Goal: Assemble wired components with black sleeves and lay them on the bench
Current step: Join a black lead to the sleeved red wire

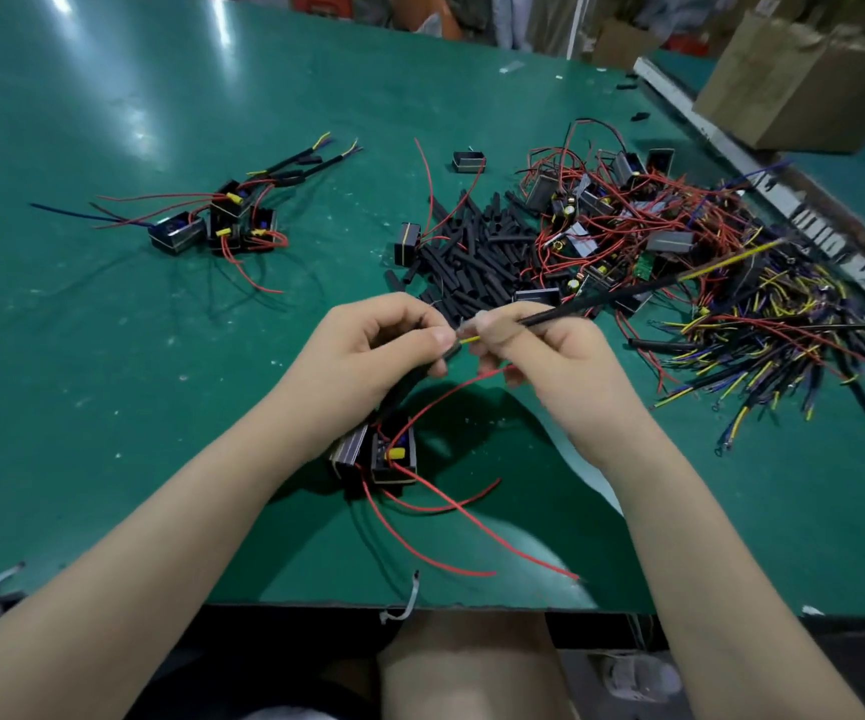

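Pinching a black sleeve (422, 368) between curled fingers, the left hand (373, 350) hovers above the green counter (160, 381); the right hand (549, 350) grips a yellow-tipped sheathed wire (601, 298) at the sleeve's mouth; a boxed component (375, 454) with red leads hangs beneath the left hand; loose sleeves (477, 252) lie just beyond.

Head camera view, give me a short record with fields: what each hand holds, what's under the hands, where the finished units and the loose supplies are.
left hand: pinches a black sleeve with a yellow wire tip showing
right hand: pinches a black-jacketed cable
under hands: boxed component with red leads
finished units: cluster at far left on the green bench
loose sleeves: black pile beyond the hands
loose supplies: tangle of wired parts to the right
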`<state>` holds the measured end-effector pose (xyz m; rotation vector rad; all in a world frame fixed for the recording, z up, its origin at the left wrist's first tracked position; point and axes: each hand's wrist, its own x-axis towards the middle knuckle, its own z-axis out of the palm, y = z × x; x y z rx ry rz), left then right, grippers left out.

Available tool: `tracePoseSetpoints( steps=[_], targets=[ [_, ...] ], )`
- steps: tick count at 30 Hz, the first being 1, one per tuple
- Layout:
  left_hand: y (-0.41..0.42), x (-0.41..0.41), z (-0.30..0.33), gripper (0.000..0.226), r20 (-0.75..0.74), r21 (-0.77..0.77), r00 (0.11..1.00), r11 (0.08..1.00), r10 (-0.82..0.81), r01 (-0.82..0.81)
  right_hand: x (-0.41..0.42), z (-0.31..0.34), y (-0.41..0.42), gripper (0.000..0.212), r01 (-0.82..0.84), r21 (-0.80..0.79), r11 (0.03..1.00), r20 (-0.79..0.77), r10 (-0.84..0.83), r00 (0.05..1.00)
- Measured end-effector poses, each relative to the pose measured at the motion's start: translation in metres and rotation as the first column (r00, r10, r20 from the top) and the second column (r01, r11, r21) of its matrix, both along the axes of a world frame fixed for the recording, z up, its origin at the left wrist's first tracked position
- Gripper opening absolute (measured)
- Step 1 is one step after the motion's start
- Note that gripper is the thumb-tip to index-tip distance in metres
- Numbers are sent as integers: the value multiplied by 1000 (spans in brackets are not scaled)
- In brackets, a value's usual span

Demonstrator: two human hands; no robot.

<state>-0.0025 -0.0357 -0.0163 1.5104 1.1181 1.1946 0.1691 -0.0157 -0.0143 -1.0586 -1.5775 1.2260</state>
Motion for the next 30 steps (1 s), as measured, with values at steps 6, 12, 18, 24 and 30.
tracePoseSetpoints(
  steps=[6, 12, 18, 24, 30],
  targets=[
    [1, 2, 0, 19, 189, -189, 982, 980, -21, 57, -1, -6, -1, 3, 65, 567, 821, 173, -196, 965],
    [3, 2, -3, 18, 105, -168, 994, 985, -9, 27, -4, -9, 1, 10, 3, 569, 822, 239, -169, 956],
    [4, 3, -5, 12, 90, -100, 995, 995, 31, -22, -7, -9, -1, 16, 109, 371, 922, 115, -162, 980],
    [5, 3, -14, 13, -146, 98, 981, 989, 128, -115, -14, -12, -2, 15, 99, 606, 790, 267, -319, 909],
    [4, -1, -13, 13, -374, 384, 896, 919, 241, -87, -12, -10, 1, 20, 18, 430, 903, 383, -200, 902]
  ],
)
